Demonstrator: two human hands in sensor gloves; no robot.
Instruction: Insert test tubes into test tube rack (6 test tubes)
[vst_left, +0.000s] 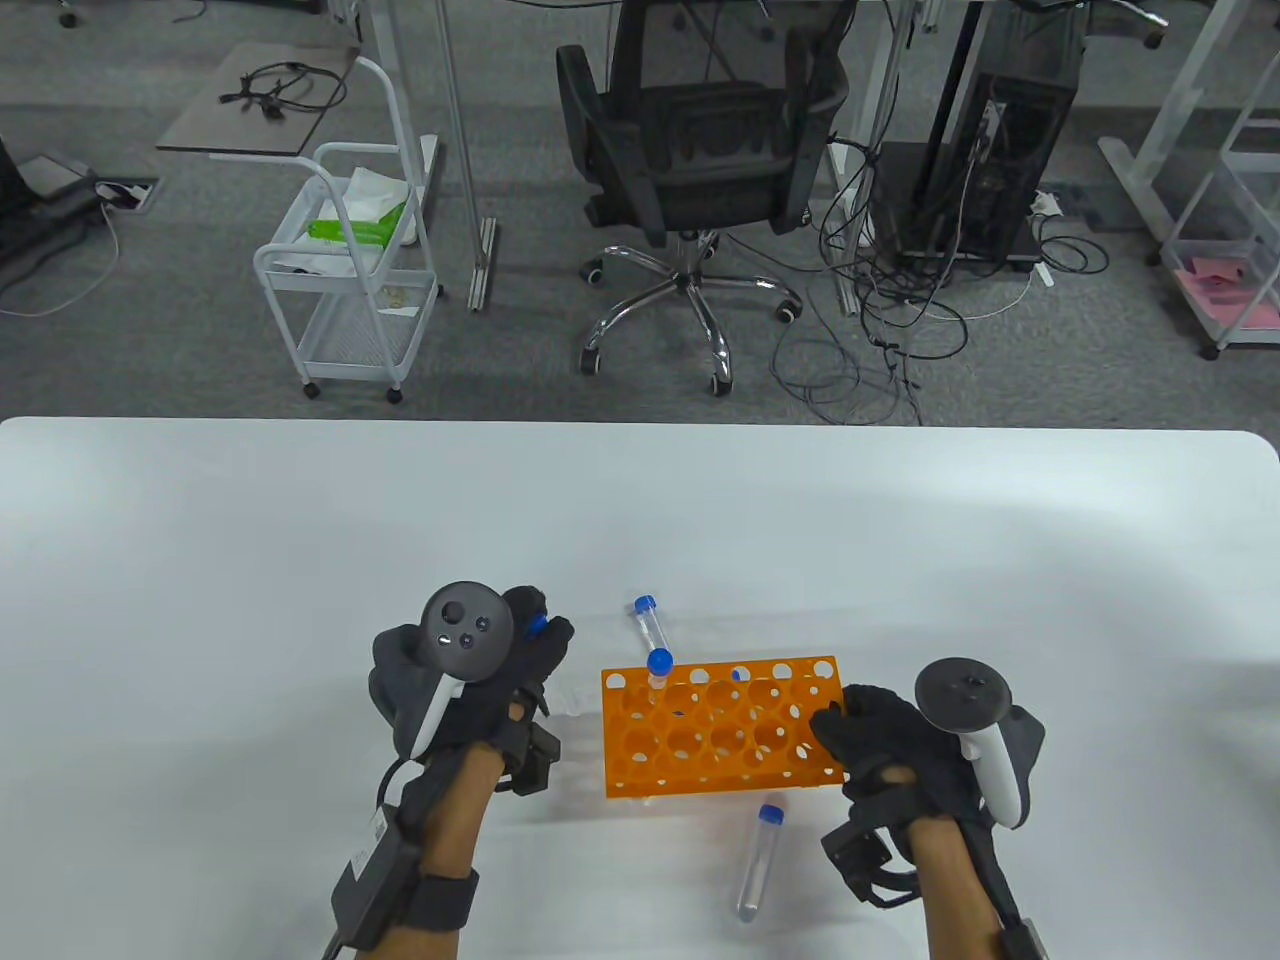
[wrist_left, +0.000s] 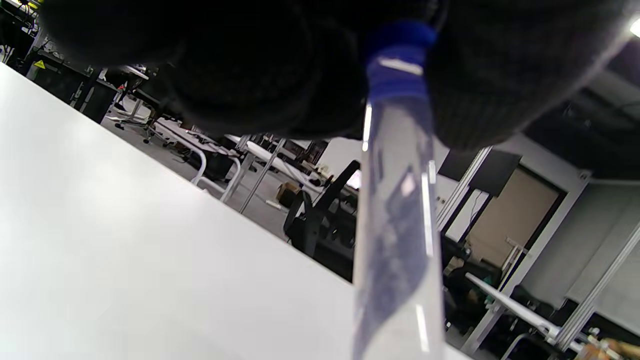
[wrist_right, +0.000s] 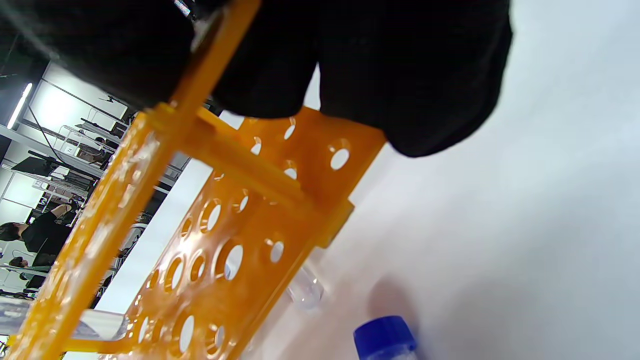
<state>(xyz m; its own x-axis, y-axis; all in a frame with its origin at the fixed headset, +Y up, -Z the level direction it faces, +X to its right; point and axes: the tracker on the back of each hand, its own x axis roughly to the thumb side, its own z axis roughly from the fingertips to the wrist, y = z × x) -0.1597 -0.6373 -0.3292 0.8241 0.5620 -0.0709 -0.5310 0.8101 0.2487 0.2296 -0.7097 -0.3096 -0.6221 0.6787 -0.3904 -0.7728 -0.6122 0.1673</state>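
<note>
Orange rack (vst_left: 722, 725) on the white desk (vst_left: 200, 560), one tube standing in it, both hands at work.

A blue-capped tube (vst_left: 659, 672) stands upright in a hole near the rack's far left corner. The right hand (vst_left: 880, 745) grips the rack's right end, fingers closed over its top edge. Left of the rack, the left hand (vst_left: 470, 680) holds another capped tube (wrist_left: 397, 200) by its cap end, fingers closed around it. One tube (vst_left: 650, 622) lies just beyond the rack, another (vst_left: 758, 860) on the desk in front of it.
</note>
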